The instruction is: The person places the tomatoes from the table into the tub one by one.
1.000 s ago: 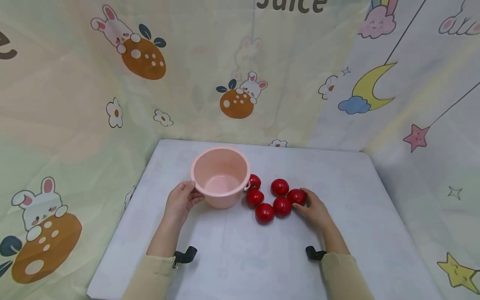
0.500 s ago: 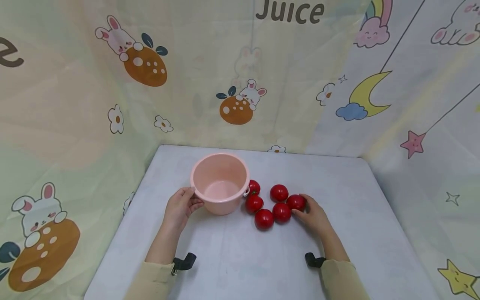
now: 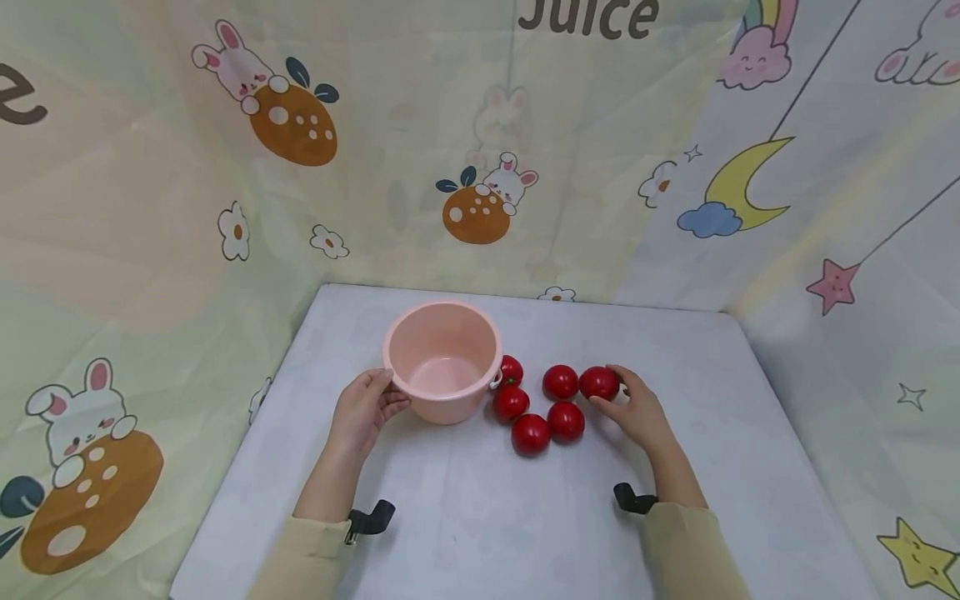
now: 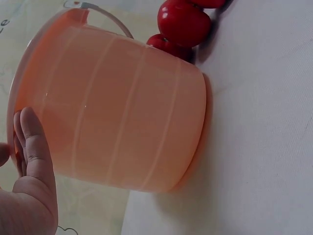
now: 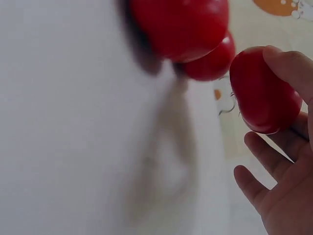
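A pink bucket [image 3: 442, 404] stands upright on the white table, with its white handle hanging at the right side. My left hand [image 3: 363, 412] pinches its rim at the left, thumb on top and fingers against the outer wall [image 4: 117, 112]. My right hand [image 3: 636, 410] holds a red tomato [image 3: 599, 383] between thumb and fingers. In the right wrist view that tomato [image 5: 264, 90] hangs above the table, with the ring and little fingers apart from it. Several other tomatoes [image 3: 530, 434] lie grouped right of the bucket, one partly hidden behind the bucket's edge.
The white table [image 3: 480, 517] has its back edge against a hanging cloth [image 3: 390, 125] printed with cartoon rabbits, a moon and stars. The cloth also rises along the left and right sides. A black strap mount [image 3: 371, 518] sits on each wrist.
My right hand has lifted its tomato off the table, up and slightly away from the tomato beside it. My left hand stays on the bucket's rim. The head view shifts a little.
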The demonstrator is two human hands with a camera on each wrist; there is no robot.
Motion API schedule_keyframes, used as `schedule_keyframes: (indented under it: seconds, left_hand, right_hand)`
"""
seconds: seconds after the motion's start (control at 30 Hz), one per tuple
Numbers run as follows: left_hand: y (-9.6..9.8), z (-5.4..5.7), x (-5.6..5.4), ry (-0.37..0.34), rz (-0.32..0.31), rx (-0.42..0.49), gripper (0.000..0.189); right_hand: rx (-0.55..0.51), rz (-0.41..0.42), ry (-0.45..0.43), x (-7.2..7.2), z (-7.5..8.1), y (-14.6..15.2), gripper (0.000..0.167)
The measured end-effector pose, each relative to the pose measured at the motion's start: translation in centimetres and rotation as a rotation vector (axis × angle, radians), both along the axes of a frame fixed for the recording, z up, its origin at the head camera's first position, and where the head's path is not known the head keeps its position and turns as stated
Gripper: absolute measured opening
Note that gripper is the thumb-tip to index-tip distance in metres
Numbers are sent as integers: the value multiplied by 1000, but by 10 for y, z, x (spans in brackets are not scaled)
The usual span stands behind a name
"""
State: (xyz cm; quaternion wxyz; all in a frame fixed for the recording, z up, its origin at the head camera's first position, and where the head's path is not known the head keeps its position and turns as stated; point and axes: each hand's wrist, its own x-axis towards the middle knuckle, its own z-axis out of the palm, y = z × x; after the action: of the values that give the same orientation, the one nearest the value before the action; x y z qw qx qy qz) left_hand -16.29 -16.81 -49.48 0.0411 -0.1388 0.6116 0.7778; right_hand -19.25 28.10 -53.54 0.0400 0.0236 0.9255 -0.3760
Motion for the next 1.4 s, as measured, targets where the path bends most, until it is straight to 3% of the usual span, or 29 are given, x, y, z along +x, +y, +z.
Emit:
schedule_keyframes:
  seconds: [0.33, 0.6, 0.83, 1.17, 1.4]
  left_hand:
    - [0, -1, -1, -1, 10, 7, 39]
    - [0, 0, -2, 4, 0, 27, 45]
    - [-1, -1, -2, -1, -1, 48, 45]
    - [0, -2, -2, -17, 11, 24, 43]
    - [0, -1, -2, -31, 16, 9, 43]
  right_hand:
    - [-37, 67, 77, -24, 59, -38, 84]
    - [-93, 143, 137, -42, 94, -84, 84]
    - [-107, 223, 124, -53, 102, -130, 81]
    - [-101, 268, 39, -53, 99, -170, 83]
    - [-59, 327, 113, -53, 94, -183, 78]
